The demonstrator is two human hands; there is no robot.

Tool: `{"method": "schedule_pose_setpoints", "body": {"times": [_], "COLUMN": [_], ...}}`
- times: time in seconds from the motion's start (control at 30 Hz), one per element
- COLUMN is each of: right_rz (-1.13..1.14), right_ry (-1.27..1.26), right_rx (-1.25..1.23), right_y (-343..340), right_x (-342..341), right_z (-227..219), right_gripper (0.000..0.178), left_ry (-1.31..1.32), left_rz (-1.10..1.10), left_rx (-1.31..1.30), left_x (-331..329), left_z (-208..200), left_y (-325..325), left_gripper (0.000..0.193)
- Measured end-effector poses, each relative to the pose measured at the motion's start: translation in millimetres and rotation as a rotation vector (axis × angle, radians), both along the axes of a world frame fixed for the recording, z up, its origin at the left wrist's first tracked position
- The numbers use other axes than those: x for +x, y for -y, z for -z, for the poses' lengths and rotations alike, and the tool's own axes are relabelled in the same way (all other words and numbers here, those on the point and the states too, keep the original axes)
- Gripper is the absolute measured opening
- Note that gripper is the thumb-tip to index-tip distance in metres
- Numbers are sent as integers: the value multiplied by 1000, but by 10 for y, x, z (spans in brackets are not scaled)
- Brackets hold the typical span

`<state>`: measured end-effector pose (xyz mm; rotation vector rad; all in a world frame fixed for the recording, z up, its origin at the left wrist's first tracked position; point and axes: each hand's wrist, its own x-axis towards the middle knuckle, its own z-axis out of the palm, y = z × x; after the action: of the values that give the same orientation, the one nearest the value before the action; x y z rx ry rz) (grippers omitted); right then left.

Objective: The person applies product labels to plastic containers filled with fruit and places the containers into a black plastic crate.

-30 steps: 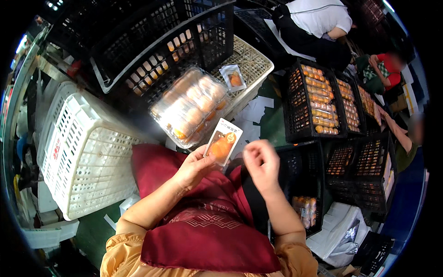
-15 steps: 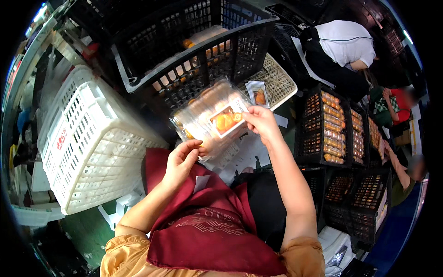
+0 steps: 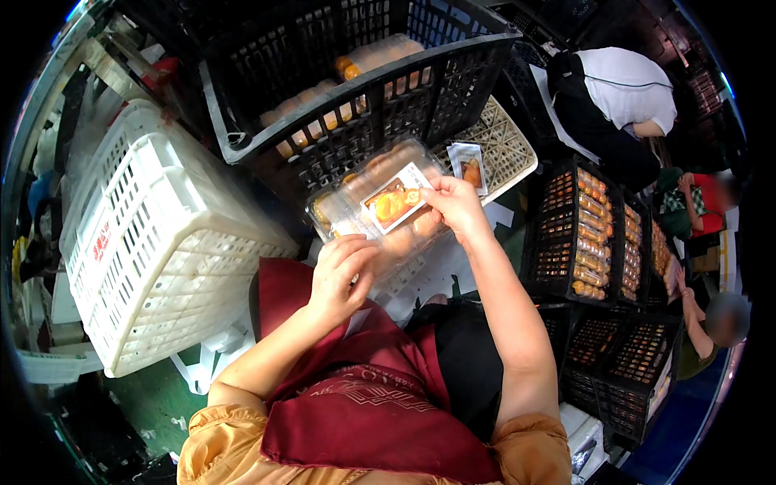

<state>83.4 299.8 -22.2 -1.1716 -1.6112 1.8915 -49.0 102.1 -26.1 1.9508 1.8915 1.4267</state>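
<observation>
At the picture card | right hand: grip narrow, pinching its right edge | left hand: half-curled, hold unclear | clear pack beneath, before black crate | step: apparently card placement | next: likely calls for level alignment

Packing workshop: crates of packaged food
</observation>
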Motion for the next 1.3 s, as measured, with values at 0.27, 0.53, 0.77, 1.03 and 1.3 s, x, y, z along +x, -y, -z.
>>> {"method": "schedule_pose_setpoints", "body": {"times": [0.27,0.53,0.77,1.03,1.3], "right_rz": [20,1,249,47,169], "right_ry": [-7,234,158,641,700], "right_rx": [33,501,621,246,-439], "right_y": [41,55,22,-395,-296], "right_x": [-22,-1,471,1413,1155], "right_z": [43,211,-132,1275,3589], "right_gripper": [10,19,49,22,29], "left_ry": [-225,-326,-422,-739,-679], "left_rz": [-47,-58,-63,193,398], "left_rx": [-4,-192,-249,-401,-427], "left_x": [55,91,67,3,147], "left_z": [17,35,-132,129,-152], "left_y": [-185,-226,-303,-1128,-1159], "left_gripper": [42,52,40,67,66]}}
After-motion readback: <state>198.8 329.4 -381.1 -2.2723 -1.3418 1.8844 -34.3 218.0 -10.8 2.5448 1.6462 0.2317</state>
